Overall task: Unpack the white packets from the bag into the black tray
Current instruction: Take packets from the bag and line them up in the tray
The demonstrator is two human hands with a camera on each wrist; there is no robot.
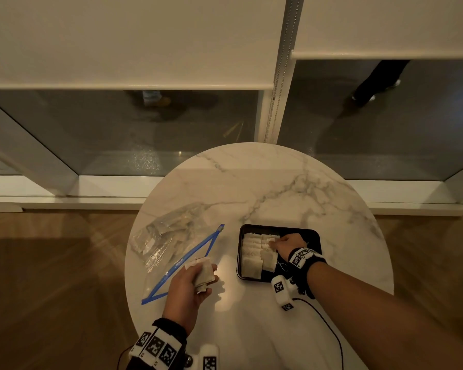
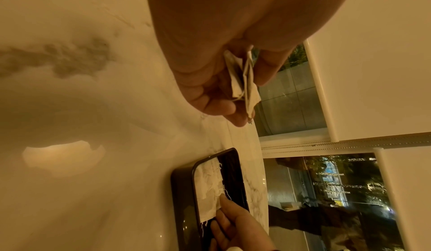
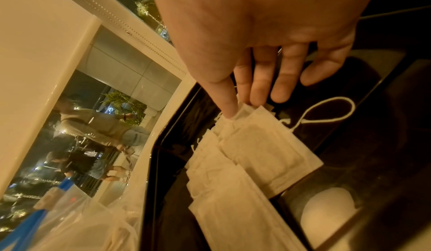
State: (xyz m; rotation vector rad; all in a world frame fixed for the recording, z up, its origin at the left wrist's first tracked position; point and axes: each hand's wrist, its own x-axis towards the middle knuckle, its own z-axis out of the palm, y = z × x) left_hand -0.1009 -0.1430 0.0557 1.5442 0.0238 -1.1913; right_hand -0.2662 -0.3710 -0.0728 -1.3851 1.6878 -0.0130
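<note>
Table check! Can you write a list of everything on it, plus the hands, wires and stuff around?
Surface: round marble table.
Job's things: black tray holding white packets in rows; open clear bag lies left of it.
Clutter: nothing seen.
Hands: left hand grips a handful of packets; right hand pinches one of the white packets in the tray.
Cables: black cable trails from the right wrist across the table.
Surroundings: windows, blinds, wooden floor.

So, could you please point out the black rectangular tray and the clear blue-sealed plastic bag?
black rectangular tray (image 1: pixel 310 235), head view, bare far-right inner corner.
clear blue-sealed plastic bag (image 1: pixel 169 240), head view, crumpled middle.
</note>
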